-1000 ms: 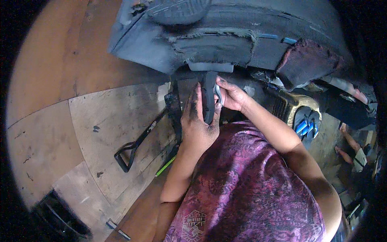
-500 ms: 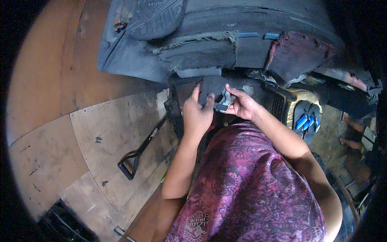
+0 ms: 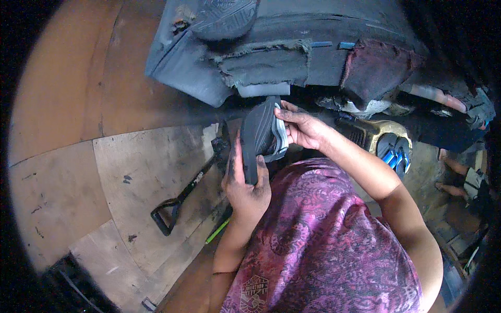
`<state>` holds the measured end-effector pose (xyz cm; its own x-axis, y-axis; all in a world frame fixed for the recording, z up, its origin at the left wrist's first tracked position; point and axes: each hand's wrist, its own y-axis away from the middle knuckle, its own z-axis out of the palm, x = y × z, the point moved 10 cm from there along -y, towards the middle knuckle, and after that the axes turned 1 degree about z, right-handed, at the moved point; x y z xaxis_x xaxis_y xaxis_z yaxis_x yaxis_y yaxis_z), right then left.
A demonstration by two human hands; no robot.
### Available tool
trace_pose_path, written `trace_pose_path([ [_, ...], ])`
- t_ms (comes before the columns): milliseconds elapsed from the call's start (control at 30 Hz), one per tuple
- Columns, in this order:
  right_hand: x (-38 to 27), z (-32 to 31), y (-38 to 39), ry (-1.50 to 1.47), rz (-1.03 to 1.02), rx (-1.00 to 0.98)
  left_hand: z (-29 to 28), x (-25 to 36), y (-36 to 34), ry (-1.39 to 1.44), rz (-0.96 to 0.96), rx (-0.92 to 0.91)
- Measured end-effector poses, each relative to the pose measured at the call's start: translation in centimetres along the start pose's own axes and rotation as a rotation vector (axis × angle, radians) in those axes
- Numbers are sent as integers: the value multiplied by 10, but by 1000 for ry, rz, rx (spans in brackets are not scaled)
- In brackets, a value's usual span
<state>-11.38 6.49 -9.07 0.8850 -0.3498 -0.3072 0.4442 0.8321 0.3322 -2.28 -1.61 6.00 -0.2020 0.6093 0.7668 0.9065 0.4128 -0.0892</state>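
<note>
Far left: brown wooden panels (image 3: 62, 94) adjoined a pale, dark-specked plywood sheet (image 3: 151, 167). On the sheet lay a black tool handle with a D-shaped grip (image 3: 187, 192), inclined up toward the right. Beyond the sheet, along the top, stood a dark grey, dust-coated work surface (image 3: 190, 68); a dark, sole-shaped pad with a raised pattern (image 3: 224, 20) rested on it. Lower down, a thin lime-green strip (image 3: 216, 232) lay just beside the left forearm.

Centre: the left hand (image 3: 246, 195), darkly smudged, was closed around the lower end of a black, flat-soled sandal with a grey strap (image 3: 254, 133), fingers on the left and thumb on the right. The sandal was held up, tilted, just below a light grey bar (image 3: 263, 89) and a frayed dark cloth (image 3: 269, 62) at the edge of the work surface. The right hand (image 3: 305, 128) gripped the sandal's right side at the strap, thumb uppermost; exact finger contact underneath was hidden.

Right: a dark reddish cloth (image 3: 371, 70) hung over the work-surface edge. Below it, a pair of black sandals with blue straps (image 3: 389, 146) sat on a gold-coloured, slotted support (image 3: 371, 131). Far right, another person's bare leg (image 3: 453, 163) was partly visible.
</note>
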Motion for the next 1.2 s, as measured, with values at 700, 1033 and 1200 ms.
trace_pose_path([
  [700, 44, -30, -55, -208, 91, -209, 16, 3, -35, -158, 447, 5],
  [1033, 92, -100, 11, -357, 194, 293, 96, -55, -72, -80, -151, -335],
  [1200, 51, -104, 41, -159, 140, 439, 98, -79, -68, 336, -288, -203],
])
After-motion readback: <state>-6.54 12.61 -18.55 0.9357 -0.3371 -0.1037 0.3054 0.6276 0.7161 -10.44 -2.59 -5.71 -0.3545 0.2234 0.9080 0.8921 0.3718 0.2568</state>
